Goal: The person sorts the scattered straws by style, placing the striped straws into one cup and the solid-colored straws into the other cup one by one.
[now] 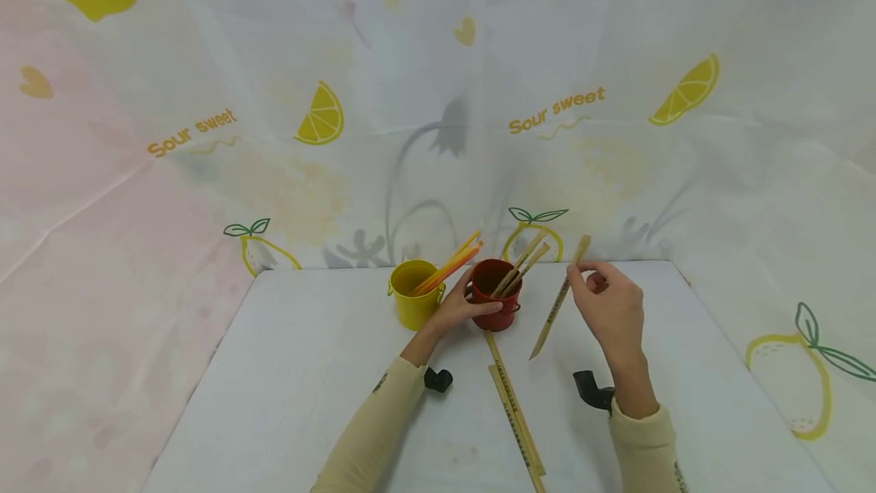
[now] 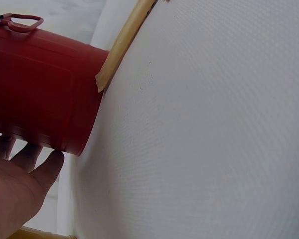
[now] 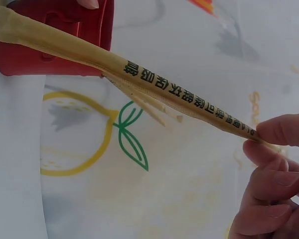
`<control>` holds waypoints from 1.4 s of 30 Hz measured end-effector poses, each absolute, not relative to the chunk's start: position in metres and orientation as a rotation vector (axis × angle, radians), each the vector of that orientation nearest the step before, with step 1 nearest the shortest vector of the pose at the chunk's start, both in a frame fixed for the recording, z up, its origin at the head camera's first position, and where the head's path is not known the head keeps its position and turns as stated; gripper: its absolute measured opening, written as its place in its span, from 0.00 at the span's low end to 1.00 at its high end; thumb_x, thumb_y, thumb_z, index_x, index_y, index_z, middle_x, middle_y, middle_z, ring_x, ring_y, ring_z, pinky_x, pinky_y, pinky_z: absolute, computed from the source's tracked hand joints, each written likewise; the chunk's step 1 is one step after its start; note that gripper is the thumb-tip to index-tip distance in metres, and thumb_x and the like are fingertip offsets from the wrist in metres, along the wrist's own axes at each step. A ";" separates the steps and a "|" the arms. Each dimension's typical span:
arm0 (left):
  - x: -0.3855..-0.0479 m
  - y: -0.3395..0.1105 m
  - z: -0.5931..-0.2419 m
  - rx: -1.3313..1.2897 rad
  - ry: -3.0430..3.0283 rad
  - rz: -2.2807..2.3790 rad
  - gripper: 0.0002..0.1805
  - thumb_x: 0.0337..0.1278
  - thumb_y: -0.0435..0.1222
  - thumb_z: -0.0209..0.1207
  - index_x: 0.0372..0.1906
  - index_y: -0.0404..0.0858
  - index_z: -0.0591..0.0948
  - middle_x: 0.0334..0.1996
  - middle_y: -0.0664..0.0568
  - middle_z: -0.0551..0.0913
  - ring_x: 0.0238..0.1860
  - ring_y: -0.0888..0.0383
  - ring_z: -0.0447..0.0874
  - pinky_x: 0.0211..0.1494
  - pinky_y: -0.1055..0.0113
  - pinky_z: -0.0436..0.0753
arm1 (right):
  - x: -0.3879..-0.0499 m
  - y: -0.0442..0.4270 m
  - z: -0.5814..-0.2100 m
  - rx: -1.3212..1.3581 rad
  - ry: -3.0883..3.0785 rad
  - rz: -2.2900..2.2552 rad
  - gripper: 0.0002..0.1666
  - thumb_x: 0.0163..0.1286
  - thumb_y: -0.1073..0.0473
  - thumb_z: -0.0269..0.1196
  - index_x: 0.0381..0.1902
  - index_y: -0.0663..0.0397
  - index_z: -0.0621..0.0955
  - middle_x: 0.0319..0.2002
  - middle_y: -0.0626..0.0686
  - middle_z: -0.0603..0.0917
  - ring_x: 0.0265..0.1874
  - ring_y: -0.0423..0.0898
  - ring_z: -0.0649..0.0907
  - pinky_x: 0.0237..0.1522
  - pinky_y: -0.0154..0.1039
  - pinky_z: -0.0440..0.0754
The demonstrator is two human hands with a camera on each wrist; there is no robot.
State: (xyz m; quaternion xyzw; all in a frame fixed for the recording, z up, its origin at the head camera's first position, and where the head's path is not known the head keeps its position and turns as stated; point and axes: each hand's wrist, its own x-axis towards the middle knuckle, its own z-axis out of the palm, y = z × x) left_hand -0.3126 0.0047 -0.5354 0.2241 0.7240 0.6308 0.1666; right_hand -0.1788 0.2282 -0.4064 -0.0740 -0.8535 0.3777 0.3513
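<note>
My right hand (image 1: 607, 306) pinches a paper-wrapped straw (image 1: 560, 299) near its top between thumb and fingertips. It hangs at a slant to the right of the small red bucket (image 1: 494, 316), and dark printing runs along its wrapper in the right wrist view. My left hand (image 1: 457, 309) grips the red bucket from its left side, thumb across the front; fingertips touch its wall in the left wrist view. Wrapped straws (image 1: 525, 268) lean inside that bucket. More wrapped straws (image 1: 513, 409) lie on the table in front, one end close to the bucket's base.
A yellow bucket (image 1: 413, 314) holding orange and yellow sticks (image 1: 448, 268) stands just left of the red one. Black bands or mounts (image 1: 592, 390) sit at both wrists. The white table (image 1: 294, 371) ends at a lemon-printed cloth (image 1: 438, 173) behind.
</note>
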 end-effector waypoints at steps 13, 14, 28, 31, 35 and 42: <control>-0.309 0.005 -0.536 0.610 2.087 1.781 0.47 0.53 0.45 0.72 0.75 0.56 0.59 0.67 0.59 0.68 0.68 0.52 0.64 0.67 0.49 0.68 | -0.186 0.229 -0.402 -0.136 -1.915 0.988 0.08 0.64 0.59 0.68 0.33 0.61 0.86 0.17 0.51 0.71 0.17 0.39 0.70 0.24 0.27 0.65; -0.309 0.005 -0.536 0.608 2.085 1.782 0.47 0.53 0.45 0.72 0.75 0.56 0.59 0.67 0.59 0.68 0.68 0.52 0.64 0.67 0.49 0.68 | -0.186 0.229 -0.402 -0.131 -1.898 0.991 0.08 0.64 0.60 0.68 0.33 0.62 0.86 0.17 0.51 0.71 0.17 0.39 0.69 0.24 0.27 0.65; -0.310 0.004 -0.537 0.633 2.073 1.795 0.47 0.54 0.44 0.71 0.75 0.55 0.58 0.68 0.58 0.68 0.67 0.51 0.65 0.66 0.49 0.70 | -0.177 0.211 -0.375 -0.140 -1.655 1.032 0.09 0.65 0.66 0.67 0.33 0.71 0.85 0.15 0.57 0.67 0.17 0.35 0.63 0.22 0.27 0.59; -0.310 0.004 -0.537 0.635 2.062 1.803 0.47 0.54 0.44 0.71 0.76 0.55 0.58 0.68 0.58 0.67 0.67 0.52 0.65 0.66 0.50 0.70 | -0.175 0.204 -0.370 -0.144 -1.617 1.053 0.07 0.63 0.69 0.67 0.33 0.73 0.84 0.14 0.58 0.66 0.16 0.34 0.62 0.21 0.27 0.57; -0.311 0.004 -0.537 0.623 2.072 1.801 0.47 0.54 0.44 0.72 0.75 0.56 0.58 0.68 0.58 0.67 0.67 0.51 0.65 0.66 0.49 0.69 | -0.179 0.203 -0.375 -0.133 -1.583 1.075 0.06 0.63 0.70 0.67 0.33 0.73 0.85 0.13 0.57 0.65 0.15 0.33 0.62 0.21 0.27 0.57; -0.311 0.005 -0.535 0.600 2.101 1.781 0.47 0.51 0.46 0.73 0.74 0.59 0.60 0.67 0.60 0.68 0.69 0.50 0.62 0.67 0.46 0.67 | -0.188 0.198 -0.384 -0.094 -1.594 1.089 0.05 0.63 0.71 0.67 0.33 0.72 0.85 0.12 0.56 0.64 0.15 0.34 0.61 0.20 0.27 0.56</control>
